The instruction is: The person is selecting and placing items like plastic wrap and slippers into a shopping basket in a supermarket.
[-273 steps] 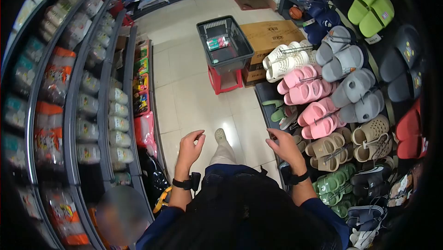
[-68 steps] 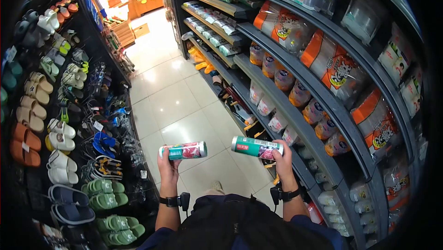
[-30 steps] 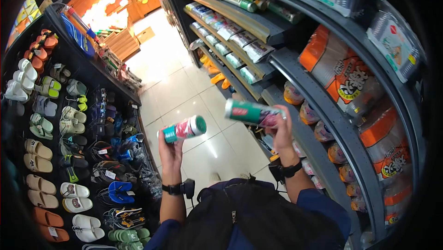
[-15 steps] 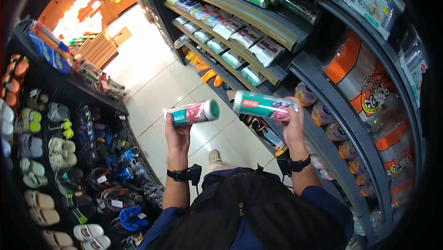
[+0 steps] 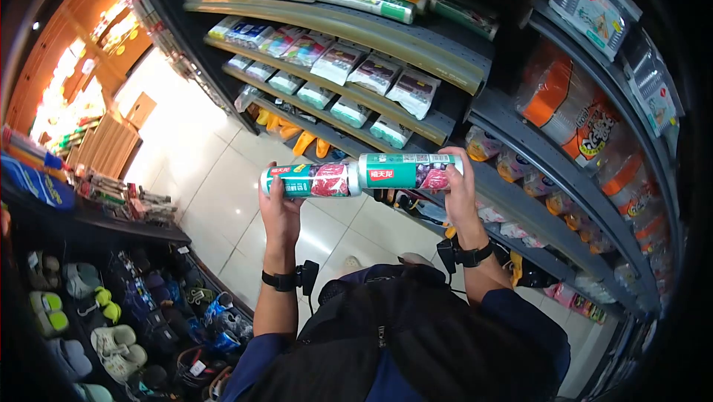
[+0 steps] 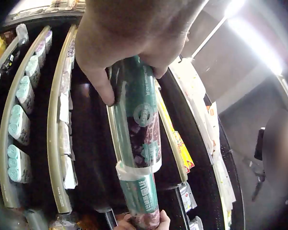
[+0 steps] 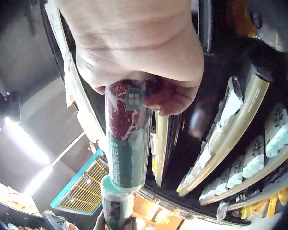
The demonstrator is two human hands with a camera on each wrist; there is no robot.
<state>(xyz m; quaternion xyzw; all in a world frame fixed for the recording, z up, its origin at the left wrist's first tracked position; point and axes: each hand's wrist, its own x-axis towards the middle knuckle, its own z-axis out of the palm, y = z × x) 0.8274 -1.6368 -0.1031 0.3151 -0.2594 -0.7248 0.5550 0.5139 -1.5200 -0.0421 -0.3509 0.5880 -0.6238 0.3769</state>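
In the head view, two printed green-and-white rolls of food bags lie nearly in line, their inner ends meeting. My left hand (image 5: 281, 216) grips the outer end of the left roll (image 5: 316, 180), thumb across its label. The right roll (image 5: 401, 171) is held at its far end by my right hand (image 5: 462, 198). Both labels show red meat, with dark berries on the right one. Seen from the left wrist, the left hand (image 6: 134, 33) wraps round the near roll (image 6: 140, 115). From the right wrist, the right hand (image 7: 134, 48) holds its roll (image 7: 127, 143) likewise.
Ahead stands a shelf unit (image 5: 445, 68) with similar rolls (image 5: 364, 0) on top and packaged goods (image 5: 338, 62) below. Bags of plastic cups (image 5: 568, 109) fill the right shelves. Shoes (image 5: 119, 350) hang at the lower left. A tiled floor (image 5: 223, 201) runs between.
Both hands were empty at first, then each held a roll. Since half a second ago the rolls have come together end to end, and the view has swung right toward the shelves.
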